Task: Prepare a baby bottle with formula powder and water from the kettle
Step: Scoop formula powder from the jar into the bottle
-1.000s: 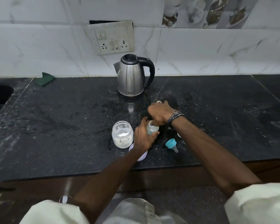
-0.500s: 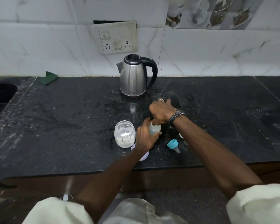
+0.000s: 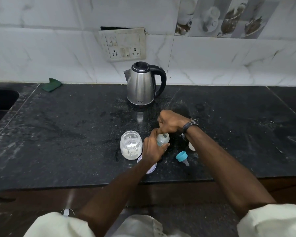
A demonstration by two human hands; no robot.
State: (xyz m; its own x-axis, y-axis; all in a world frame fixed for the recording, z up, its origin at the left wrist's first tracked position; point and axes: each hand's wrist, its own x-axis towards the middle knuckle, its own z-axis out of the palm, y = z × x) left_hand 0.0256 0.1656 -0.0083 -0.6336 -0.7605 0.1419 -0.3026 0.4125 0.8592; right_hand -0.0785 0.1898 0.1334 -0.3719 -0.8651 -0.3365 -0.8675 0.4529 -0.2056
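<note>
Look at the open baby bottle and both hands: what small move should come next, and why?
Probably tip the spoon's powder into the baby bottle and lift the spoon clear. The left hand grips the bottle upright on the counter, the right hand holds a spoon at its open mouth, and the teal teat cap lies off to the right.

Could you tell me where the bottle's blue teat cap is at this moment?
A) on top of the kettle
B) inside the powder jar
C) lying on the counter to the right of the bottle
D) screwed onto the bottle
C: the blue teat cap lies on its side on the counter, right of the bottle, which the left hand holds with its top open.
</note>
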